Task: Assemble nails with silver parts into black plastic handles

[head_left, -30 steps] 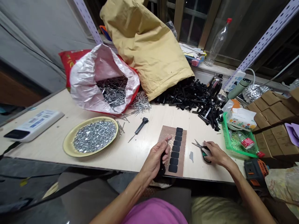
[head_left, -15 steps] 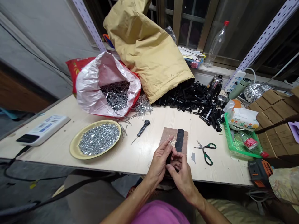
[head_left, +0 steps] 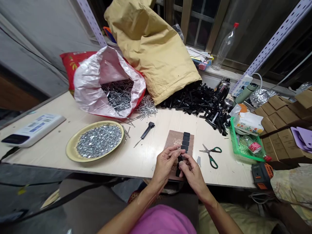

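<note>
My left hand [head_left: 165, 165] and my right hand [head_left: 191, 170] meet over the near end of a brown board [head_left: 173, 139] that carries a row of black pads [head_left: 186, 139]. Both hands pinch a small black piece [head_left: 179, 160] between their fingertips; its shape is mostly hidden by the fingers. Green-handled scissors [head_left: 210, 154] lie open on the table just right of the board. A black-handled awl [head_left: 145, 132] lies to the left of the board.
A yellow plate [head_left: 70, 151] of small metal parts sits at the left. Behind are a white bag of nails [head_left: 117, 94], a tan sack [head_left: 151, 45] and a pile of black plastic parts [head_left: 202, 100]. A green basket [head_left: 240, 156] and cardboard boxes [head_left: 280, 113] stand at the right.
My right hand let go of the scissors and came left to join my left hand over the board. Both hands now pinch the small black piece.
</note>
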Demonstrator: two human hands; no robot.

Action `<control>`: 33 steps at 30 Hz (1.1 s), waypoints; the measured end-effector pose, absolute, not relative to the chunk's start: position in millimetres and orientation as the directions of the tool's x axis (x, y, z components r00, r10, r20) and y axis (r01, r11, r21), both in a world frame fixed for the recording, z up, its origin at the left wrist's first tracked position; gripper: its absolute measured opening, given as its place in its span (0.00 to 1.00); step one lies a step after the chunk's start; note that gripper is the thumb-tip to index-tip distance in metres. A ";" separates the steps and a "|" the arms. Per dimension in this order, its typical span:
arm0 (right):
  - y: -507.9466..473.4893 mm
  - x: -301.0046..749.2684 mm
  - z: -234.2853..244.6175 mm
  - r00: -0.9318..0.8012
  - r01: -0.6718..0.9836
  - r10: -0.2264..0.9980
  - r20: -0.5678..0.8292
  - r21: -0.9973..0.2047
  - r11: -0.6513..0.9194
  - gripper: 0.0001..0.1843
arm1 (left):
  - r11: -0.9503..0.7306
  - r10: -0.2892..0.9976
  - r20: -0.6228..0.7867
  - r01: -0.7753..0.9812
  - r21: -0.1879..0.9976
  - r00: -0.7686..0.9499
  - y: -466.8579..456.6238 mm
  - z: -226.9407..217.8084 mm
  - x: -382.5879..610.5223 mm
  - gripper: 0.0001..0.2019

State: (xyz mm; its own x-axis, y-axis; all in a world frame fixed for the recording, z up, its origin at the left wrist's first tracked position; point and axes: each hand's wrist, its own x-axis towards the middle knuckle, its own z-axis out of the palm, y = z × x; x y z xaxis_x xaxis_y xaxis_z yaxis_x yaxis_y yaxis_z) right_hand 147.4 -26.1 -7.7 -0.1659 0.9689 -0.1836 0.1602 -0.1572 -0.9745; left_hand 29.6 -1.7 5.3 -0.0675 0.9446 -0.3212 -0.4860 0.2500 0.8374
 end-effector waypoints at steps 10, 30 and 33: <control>-13.2 177.7 1.3 -0.382 0.171 0.844 -0.377 -0.926 -0.336 0.17 | 0.297 0.935 -0.354 -0.502 0.812 -0.020 -0.8 -1.9 32.0 0.21; 54.6 229.0 -34.4 -0.842 0.535 0.522 0.134 0.096 0.839 0.15 | -0.318 0.931 0.363 0.556 0.768 0.031 -2.0 -73.8 11.0 0.22; 47.8 227.6 -31.4 -0.807 0.561 0.567 0.161 -0.086 0.823 0.16 | -0.297 0.933 0.360 0.571 0.765 0.002 -2.4 -75.1 12.0 0.21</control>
